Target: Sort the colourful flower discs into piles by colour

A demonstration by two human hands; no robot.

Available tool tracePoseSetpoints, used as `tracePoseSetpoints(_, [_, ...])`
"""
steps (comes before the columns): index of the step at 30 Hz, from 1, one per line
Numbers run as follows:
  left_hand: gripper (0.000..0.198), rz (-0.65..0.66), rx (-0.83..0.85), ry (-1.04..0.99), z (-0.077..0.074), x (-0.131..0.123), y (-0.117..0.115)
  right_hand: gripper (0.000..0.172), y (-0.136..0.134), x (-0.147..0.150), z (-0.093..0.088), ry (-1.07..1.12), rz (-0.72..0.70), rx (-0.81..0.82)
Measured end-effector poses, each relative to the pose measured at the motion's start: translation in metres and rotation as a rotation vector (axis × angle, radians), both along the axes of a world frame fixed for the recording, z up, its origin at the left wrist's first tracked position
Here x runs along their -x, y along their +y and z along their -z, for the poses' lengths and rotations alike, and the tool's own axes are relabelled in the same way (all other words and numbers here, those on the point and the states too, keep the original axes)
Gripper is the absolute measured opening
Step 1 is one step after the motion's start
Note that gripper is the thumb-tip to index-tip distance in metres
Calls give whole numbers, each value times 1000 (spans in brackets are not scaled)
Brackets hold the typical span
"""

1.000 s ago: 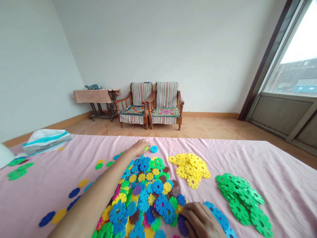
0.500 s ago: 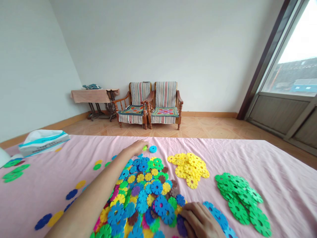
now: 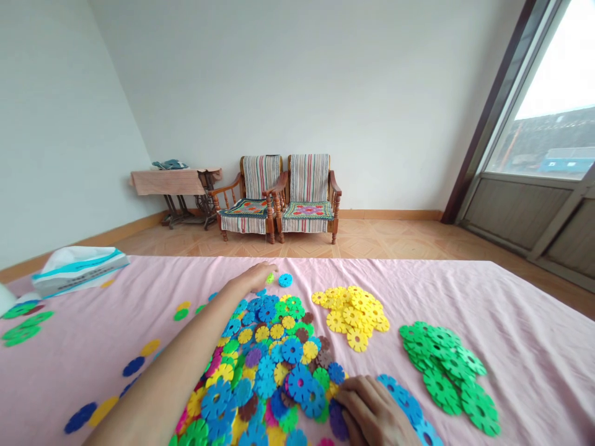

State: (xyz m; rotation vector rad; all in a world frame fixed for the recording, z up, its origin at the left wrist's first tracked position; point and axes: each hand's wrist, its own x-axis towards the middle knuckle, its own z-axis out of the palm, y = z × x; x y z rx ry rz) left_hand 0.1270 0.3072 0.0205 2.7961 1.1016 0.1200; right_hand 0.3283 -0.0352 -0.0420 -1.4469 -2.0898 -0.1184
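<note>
Hardly anything has moved: left hand (image 3: pixel 255 277) stays beyond the mixed pile (image 3: pixel 272 365), fingers narrow, touching a small green disc (image 3: pixel 270 278) beside a blue disc (image 3: pixel 285 280); right hand (image 3: pixel 372 412) lies half-curled on a purple disc (image 3: pixel 338 420); grips unclear.

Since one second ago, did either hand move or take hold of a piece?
No visible change. The left hand stays at the far edge of the mixed pile, its fingers by the small green piece; the right hand stays on the purple disc.
</note>
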Motion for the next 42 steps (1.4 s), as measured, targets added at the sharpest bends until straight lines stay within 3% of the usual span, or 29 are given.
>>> tracePoseSetpoints(4, [62, 17, -50, -96, -12, 5, -17, 25, -2, 2, -6, 4, 8, 20])
tracePoseSetpoints(9, [38, 69, -29, -121, -25, 24, -51, 21, -6, 7, -17, 21, 26, 37])
tracePoseSetpoints(13, [33, 115, 42, -105, -29, 53, -84, 20, -10, 11, -26, 49, 44, 52])
tracePoseSetpoints(16, [35, 36, 110, -67, -31, 82, -102, 20, -12, 14, -33, 72, 50, 60])
tracePoseSetpoints(20, [40, -102, 163, -9, -28, 121, -108, 20, -14, 16, -37, 91, 49, 61])
tracePoseSetpoints(26, [58, -433, 81, 63, 4, 161, -107, 22, -14, 17, -36, 93, 57, 59])
tracePoseSetpoints(29, [60, -522, 53, 34, 22, 159, -118, 23, -15, 17, -33, 102, 66, 53])
tracePoseSetpoints(33, [52, -492, 8, -90, 32, 139, -131, 24, -15, 15, -29, 115, 52, 55])
tracePoseSetpoints(38, [54, -435, 37, -137, 31, 99, -133, 24, -15, 13, -27, 109, 58, 89])
tracePoseSetpoints(42, [56, -342, 95, -179, 16, 72, -146, 23, -15, 14, -27, 114, 55, 87])
